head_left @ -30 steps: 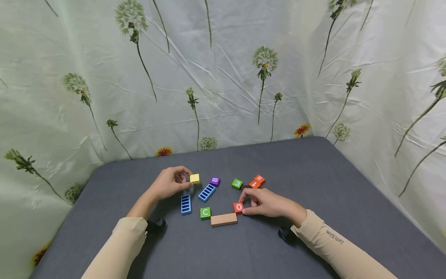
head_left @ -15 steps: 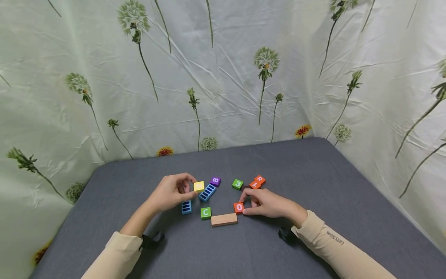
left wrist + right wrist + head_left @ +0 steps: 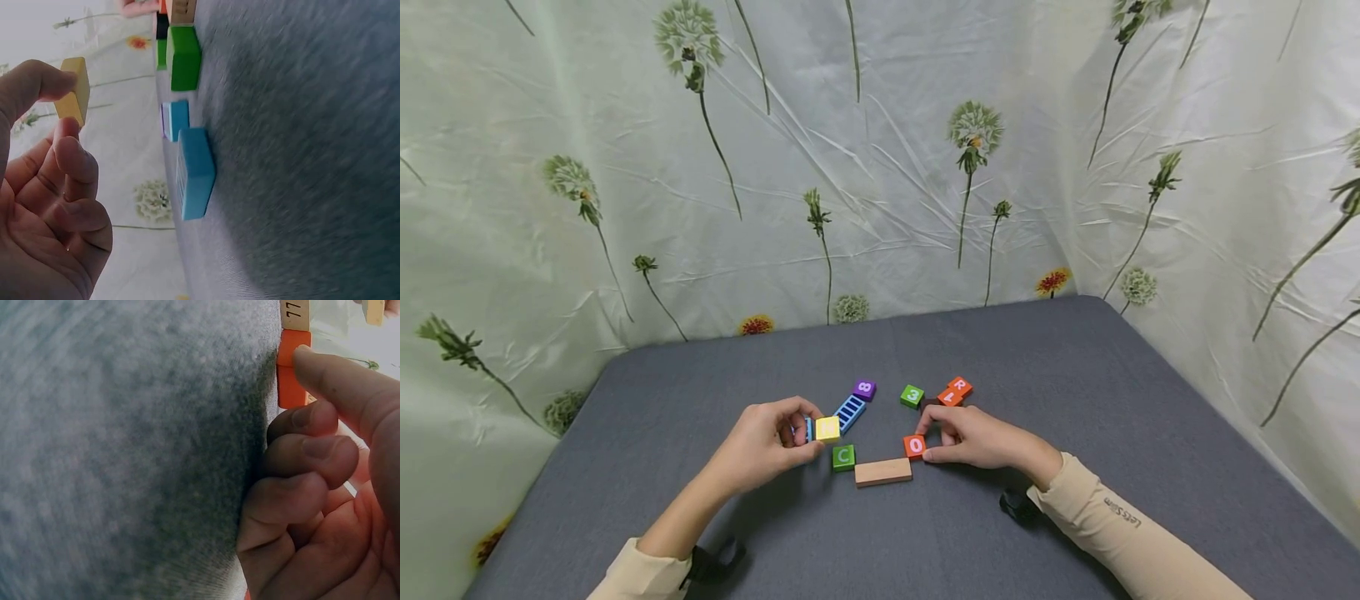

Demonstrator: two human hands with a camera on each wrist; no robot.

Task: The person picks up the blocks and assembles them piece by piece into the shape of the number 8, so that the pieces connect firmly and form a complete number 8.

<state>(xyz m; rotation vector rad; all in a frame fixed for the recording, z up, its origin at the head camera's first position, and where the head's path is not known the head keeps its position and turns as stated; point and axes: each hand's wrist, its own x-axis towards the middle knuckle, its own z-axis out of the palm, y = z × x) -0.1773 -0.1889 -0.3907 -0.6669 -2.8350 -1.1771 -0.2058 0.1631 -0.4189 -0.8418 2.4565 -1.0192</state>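
Since the earlier frame, the left hand (image 3: 767,442) and the yellow block (image 3: 827,429) have moved toward 6 o'clock, taking 12 as away from the person; the right hand (image 3: 976,436) has held its position. I read the left thumb and fingertips closed to the block's width, pinching it. The left wrist view shows me the yellow block raised off the table (image 3: 1000,350).

In the head view, a green block marked C (image 3: 843,457) sits at 5 o'clock from the yellow block, a blue block (image 3: 851,414) at 1 to 2 and a purple block (image 3: 865,390) farther out likewise. A second blue block (image 3: 809,429), at 9, is partly hidden by the left hand.

I read the right thumb and index finger closed about a red block marked 0 (image 3: 914,447), its remaining fingers curled. A plain wooden block (image 3: 883,472) adjoins it at 8 o'clock. A green block marked 3 (image 3: 912,396) stands apart at 12; two more red blocks (image 3: 951,397) lie together at 1.
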